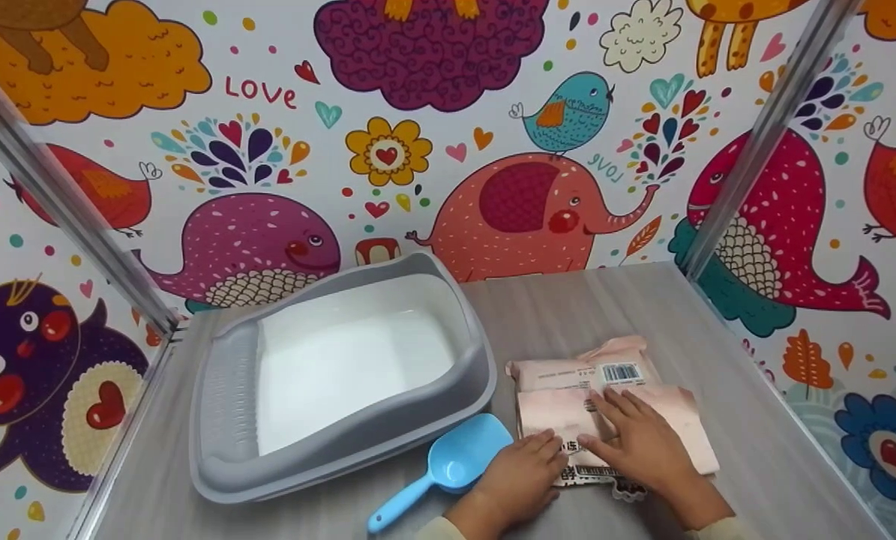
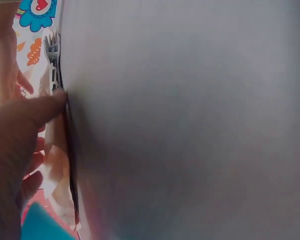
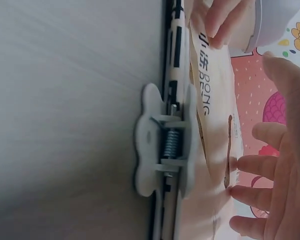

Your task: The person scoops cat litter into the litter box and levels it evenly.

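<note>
Lying right of the gray tray (image 1: pixel 226 390) in the head view, the pink bag (image 1: pixel 549 409) points its clip (image 1: pixel 629 490) nearward, long axis unclear; straight-fingered left hand (image 1: pixel 519 476) and spread right hand (image 1: pixel 642 442) rest on it. Left wrist view: thumb (image 2: pixel 50 105) at its edge. Right wrist view: fingers (image 3: pixel 257 165) touching it.

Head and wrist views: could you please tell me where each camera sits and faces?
Head: on the head, facing forward and down at tray, scoop, bag, left hand and right hand.
Left wrist: on that wrist, facing tabletop and bag edge; both hands show.
Right wrist: on that wrist, facing the clip; both hands show.
Head and right wrist share the clip.
</note>
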A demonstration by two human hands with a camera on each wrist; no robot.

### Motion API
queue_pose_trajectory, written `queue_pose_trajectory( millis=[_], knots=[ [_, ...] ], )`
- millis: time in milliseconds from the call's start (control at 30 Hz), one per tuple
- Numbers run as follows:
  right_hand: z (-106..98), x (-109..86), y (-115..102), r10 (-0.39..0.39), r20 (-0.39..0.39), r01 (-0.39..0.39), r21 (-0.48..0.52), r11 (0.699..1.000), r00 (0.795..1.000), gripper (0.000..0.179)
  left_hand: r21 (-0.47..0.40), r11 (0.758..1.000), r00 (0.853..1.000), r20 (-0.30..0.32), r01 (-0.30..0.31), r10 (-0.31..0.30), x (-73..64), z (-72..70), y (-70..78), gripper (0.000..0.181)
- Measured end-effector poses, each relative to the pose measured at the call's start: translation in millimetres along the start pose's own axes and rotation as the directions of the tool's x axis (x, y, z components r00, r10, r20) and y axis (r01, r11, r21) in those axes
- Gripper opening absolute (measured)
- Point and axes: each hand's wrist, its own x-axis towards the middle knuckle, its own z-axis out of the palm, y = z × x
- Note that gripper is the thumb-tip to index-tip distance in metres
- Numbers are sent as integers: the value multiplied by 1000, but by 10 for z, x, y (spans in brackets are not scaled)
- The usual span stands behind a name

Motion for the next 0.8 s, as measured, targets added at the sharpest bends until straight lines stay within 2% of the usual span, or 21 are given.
queue_pose_trajectory(
  millis=[133, 333, 467, 633, 800],
  knots=[
    [20, -51, -8, -4, 32, 5, -14, 1000, 999, 82, 4, 1000, 999, -34, 2, -2, 9, 12, 40, 32],
    [16, -125, -17, -20, 79, 23, -43, 999, 997, 91, 48, 999, 998, 59, -3, 0, 25, 48, 95, 35],
    [4, -180, -20, -24, 132, 31, -54, 998, 991, 101, 37, 999, 996, 80, 21, -24, 43, 45, 108, 35],
    [-33, -241, -9, -4, 217, 9, -24, 1000, 976, 106, -18, 998, 996, 66, 64, -63, 67, 33, 122, 27],
    [-59, -267, 3, -32, 227, 43, -44, 998, 973, 96, -32, 994, 995, 10, 101, -101, 107, 38, 114, 19]
  ],
)
